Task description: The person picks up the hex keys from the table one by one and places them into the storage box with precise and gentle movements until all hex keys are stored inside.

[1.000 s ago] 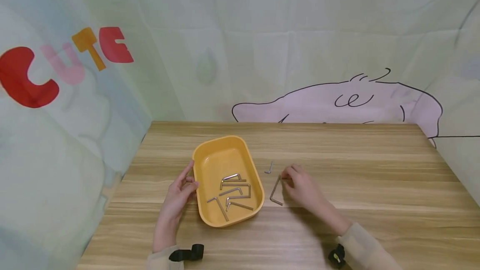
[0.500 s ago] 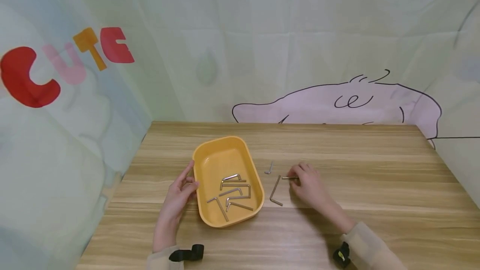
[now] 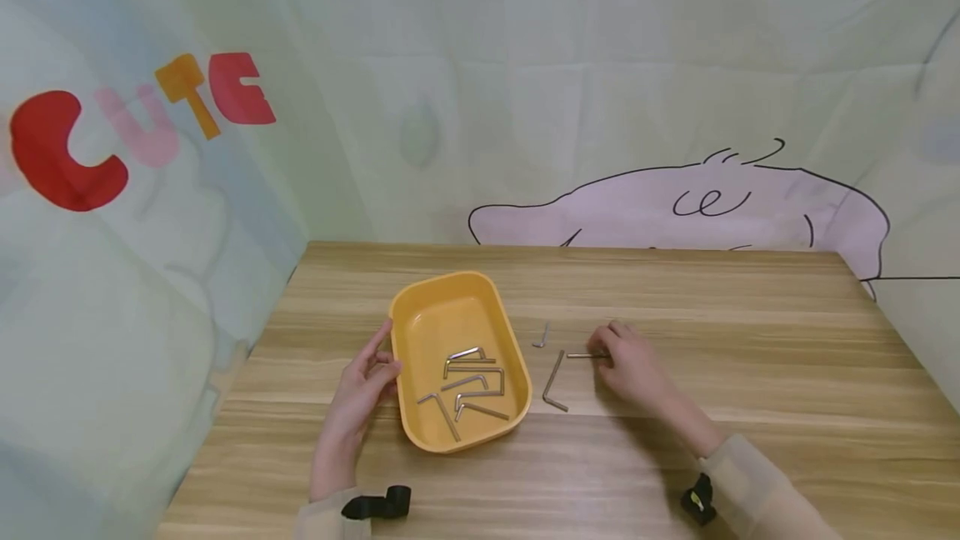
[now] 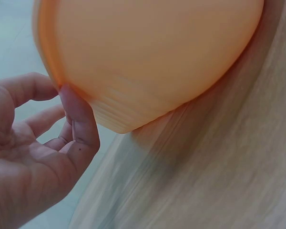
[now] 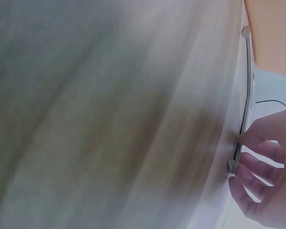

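Observation:
My left hand (image 3: 358,390) pinches the left rim of a yellow tray (image 3: 401,407) between thumb and fingers; the left wrist view shows the thumb (image 4: 78,112) against the tray's outer wall (image 4: 148,71). Several L-shaped metal hex keys (image 3: 480,370) lie inside, toward the near end. Right of the tray, my right hand (image 3: 630,363) has its fingertips at one end of a hex key (image 3: 583,355) on the table, whose straight shaft points left. In the right wrist view, thumb and fingers close around this key (image 5: 241,126) near its bent end. The bend is hidden in the head view.
Between tray and right hand lie a larger hex key (image 3: 553,377) and a small one (image 3: 543,337). The wooden table (image 3: 750,332) meets a printed cloth backdrop (image 3: 420,90) at its back and left. Black straps with small cameras (image 3: 378,503) sit on both wrists.
My right hand has shifted right along the hex key, uncovering more of its shaft, while the key's left end stays about where it was. My left hand keeps its hold on the tray.

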Available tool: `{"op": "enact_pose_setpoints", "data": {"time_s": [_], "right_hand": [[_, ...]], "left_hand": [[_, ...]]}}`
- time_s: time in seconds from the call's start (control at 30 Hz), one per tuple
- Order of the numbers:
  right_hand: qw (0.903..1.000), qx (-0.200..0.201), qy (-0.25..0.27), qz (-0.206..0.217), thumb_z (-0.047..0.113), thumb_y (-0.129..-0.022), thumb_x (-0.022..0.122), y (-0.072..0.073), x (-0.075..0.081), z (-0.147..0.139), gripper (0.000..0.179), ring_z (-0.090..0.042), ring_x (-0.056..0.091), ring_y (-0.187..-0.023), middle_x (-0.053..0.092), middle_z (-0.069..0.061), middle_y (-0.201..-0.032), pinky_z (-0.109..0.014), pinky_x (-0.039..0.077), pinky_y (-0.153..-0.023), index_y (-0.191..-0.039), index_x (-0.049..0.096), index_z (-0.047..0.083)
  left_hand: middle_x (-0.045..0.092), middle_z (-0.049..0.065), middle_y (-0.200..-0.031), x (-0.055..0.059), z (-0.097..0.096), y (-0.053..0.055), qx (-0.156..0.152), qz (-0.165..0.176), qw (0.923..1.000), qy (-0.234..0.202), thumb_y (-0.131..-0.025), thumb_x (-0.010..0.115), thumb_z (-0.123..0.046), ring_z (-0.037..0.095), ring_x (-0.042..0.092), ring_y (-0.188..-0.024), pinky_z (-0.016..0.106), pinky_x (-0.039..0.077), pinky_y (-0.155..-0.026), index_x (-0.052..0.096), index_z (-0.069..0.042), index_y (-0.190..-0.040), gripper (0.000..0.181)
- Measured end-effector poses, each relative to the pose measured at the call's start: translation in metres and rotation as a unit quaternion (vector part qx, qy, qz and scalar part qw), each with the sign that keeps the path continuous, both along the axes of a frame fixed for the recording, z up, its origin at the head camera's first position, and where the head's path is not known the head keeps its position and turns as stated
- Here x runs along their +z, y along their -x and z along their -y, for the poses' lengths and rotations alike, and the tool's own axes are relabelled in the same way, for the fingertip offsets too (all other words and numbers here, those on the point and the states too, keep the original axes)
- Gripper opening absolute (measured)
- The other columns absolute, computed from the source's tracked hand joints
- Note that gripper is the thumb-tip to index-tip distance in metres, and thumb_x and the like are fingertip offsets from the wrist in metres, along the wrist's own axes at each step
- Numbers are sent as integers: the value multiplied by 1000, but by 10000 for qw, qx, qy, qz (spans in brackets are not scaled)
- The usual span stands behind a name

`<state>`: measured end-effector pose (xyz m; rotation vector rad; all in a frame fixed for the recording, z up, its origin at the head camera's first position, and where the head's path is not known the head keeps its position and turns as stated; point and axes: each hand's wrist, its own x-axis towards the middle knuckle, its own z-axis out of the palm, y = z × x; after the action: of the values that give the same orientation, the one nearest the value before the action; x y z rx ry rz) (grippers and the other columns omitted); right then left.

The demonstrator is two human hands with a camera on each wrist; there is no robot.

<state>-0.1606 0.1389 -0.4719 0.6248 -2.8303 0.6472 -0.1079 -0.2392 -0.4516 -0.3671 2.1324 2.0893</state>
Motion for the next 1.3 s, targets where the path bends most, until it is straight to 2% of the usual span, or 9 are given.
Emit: {"op": "enact_pose_setpoints", "data": {"time_s": [0.43, 0.63, 0.97, 1.3], "right_hand": [[9989, 18, -15, 469, -7, -67, 67, 6, 8, -9, 25, -18, 52, -78, 57, -5, -83, -31, 48, -67, -89, 67, 5], [9991, -27, -96, 420, -9, -67, 64, 7, 7, -10, 23, -17, 49, -74, 55, -5, -81, -29, 45, -64, -85, 65, 4], [9996, 28, -262, 78, -12, -66, 61, 7, 7, -8, 20, -17, 50, -70, 56, -6, -78, -30, 44, -62, -80, 63, 2], [9995, -120, -296, 80, -12, -65, 61, 6, 7, -7, 19, -20, 52, -69, 56, -9, -79, -33, 46, -60, -80, 63, 1]], "left_hand": [[49, -7, -94, 1, 0, 1, 1, -63, 10000, 72, -94, 55, -5, 5, 55, -77, 21, 51, -71, 32, -26, -151, 65], [49, -5, -95, 2, 0, 0, -23, -93, 9999, 67, -93, 56, -4, 5, 55, -77, 21, 51, -70, 32, -24, -151, 65], [49, -3, -98, 3, -1, 0, 17, -51, 10000, 71, -93, 56, -4, 5, 55, -77, 21, 51, -71, 33, -27, -150, 65], [48, -3, -97, 3, -1, -1, 10, -84, 9999, 100, -93, 56, -5, 5, 55, -77, 21, 51, -71, 33, -25, -150, 65]]}}
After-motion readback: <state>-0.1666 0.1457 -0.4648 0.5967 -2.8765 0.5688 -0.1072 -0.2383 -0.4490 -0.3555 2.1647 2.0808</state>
